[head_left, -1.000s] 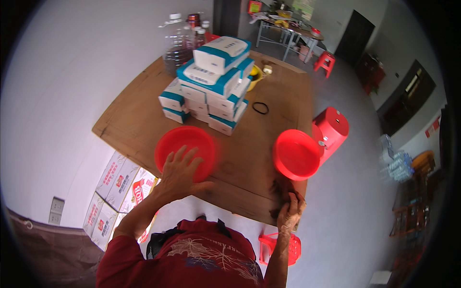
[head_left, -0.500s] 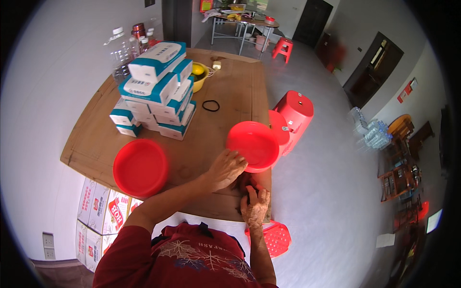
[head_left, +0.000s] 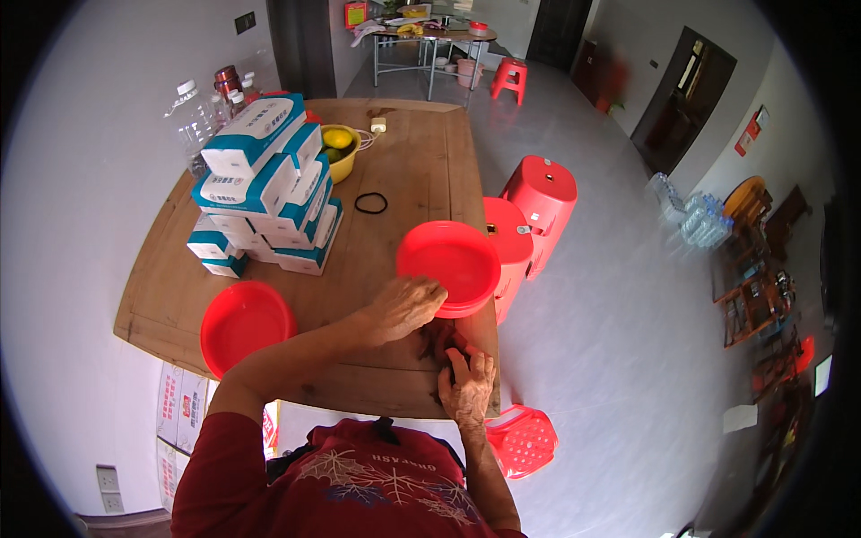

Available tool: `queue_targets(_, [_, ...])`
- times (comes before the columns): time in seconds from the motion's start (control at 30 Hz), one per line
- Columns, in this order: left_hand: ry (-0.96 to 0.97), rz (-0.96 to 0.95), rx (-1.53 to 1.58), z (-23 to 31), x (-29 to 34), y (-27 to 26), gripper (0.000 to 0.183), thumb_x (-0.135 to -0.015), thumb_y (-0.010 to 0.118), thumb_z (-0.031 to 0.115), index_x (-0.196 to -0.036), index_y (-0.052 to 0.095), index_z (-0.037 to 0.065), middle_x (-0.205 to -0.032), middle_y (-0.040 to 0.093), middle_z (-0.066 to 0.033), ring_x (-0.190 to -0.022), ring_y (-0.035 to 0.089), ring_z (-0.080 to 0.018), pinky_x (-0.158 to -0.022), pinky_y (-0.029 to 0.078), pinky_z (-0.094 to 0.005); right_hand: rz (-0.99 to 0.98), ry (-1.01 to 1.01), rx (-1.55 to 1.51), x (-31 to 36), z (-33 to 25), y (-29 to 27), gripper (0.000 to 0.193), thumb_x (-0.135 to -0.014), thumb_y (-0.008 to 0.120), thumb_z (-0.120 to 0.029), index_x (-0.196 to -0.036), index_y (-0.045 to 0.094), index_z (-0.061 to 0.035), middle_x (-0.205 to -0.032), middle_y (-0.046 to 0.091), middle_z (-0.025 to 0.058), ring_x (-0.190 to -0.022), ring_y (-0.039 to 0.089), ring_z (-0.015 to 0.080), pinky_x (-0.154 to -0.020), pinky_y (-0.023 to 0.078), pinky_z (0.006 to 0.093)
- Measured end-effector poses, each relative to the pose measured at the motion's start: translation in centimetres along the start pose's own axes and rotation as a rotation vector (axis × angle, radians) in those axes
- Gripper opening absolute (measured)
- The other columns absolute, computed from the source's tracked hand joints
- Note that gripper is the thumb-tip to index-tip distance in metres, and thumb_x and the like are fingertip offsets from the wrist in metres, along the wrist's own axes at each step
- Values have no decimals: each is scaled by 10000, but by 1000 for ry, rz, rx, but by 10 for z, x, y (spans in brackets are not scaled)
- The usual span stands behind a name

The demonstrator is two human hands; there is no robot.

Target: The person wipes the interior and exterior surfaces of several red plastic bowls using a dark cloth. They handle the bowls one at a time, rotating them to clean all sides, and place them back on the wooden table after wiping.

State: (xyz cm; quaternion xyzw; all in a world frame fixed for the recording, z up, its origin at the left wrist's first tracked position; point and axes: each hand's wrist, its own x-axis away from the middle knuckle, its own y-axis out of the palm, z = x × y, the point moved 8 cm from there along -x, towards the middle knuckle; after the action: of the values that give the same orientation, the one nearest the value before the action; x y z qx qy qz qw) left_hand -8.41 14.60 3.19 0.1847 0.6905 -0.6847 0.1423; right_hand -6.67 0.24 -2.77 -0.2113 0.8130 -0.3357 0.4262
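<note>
A round red plastic basin (head_left: 453, 260) sits near the table's right edge. My left hand (head_left: 408, 309) is at its near-left rim, fingers curled together with their tips over the rim. Whether they pinch something is hidden. My right hand (head_left: 468, 386) is at the table's near right corner, fingers bent down against a small dark reddish heap (head_left: 439, 341) just below the basin. What the heap consists of is too dark to tell, and what lies under those fingertips does not show. A second red basin (head_left: 247, 327) sits at the near left, apart from both hands.
Blue-and-white tissue packs (head_left: 260, 193) are piled at the table's left, by clear bottles (head_left: 193, 121). A yellow bowl of fruit (head_left: 341, 152), a white plug (head_left: 378, 125) and a black loop (head_left: 370, 203) lie farther back. Red stools (head_left: 542, 193) stand right of the wooden table (head_left: 413, 170).
The whole view has shifted, so the table sits slightly farther left. My left hand stays at the basin's rim, and my right hand stays by the dark heap, its fingers moved slightly.
</note>
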Motion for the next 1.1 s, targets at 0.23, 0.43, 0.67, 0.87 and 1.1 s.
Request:
queue_targets(0.23, [-68, 282, 67, -18, -5, -15, 174, -771, 651, 112, -882, 532, 52, -865, 521, -87, -761, 572, -254, -595, 496, -378, -5, -3, 1, 0, 0, -2, 347, -672, 657, -156, -1018, 637, -132, -1047, 542, 123, -953, 512, 314, -800, 426, 437])
queue_targets(0.43, [-256, 339, 144, -19, 0, -87, 125, -797, 650, 74, -813, 532, 39, -814, 464, -86, -766, 557, -262, -556, 456, -394, 5, -2, -6, 0, 2, -3, 356, -659, 705, -181, -1000, 624, -116, -1037, 545, 114, -952, 512, 303, -791, 419, 424])
queue_targets(0.67, [-535, 396, 689, -5, 78, -106, 190, -879, 599, 155, -974, 526, 7, -886, 541, -109, -757, 566, -217, -653, 459, -308, 67, 39, -84, 6, 11, 2, 309, -686, 692, -169, -975, 612, -97, -1027, 551, 123, -968, 510, 318, -818, 413, 438])
queue_targets(0.87, [-779, 303, 1257, 29, 135, -64, 220, -959, 505, 182, -1115, 518, 27, -942, 537, 2, -835, 473, -69, -745, 425, -238, 154, 337, -673, 6, 34, -7, 74, -822, 585, -38, -866, 526, -25, -912, 586, 101, -907, 568, 233, -786, 468, 348])
queue_targets(1.1, [-726, 386, 1424, 45, 151, -51, 268, -964, 503, 187, -1165, 506, 9, -1031, 563, -18, -975, 487, -74, -848, 411, -233, 206, -388, -404, -14, -135, -87, 267, -679, 676, -46, -924, 571, -51, -1135, 512, 155, -1011, 515, 342, -851, 411, 459])
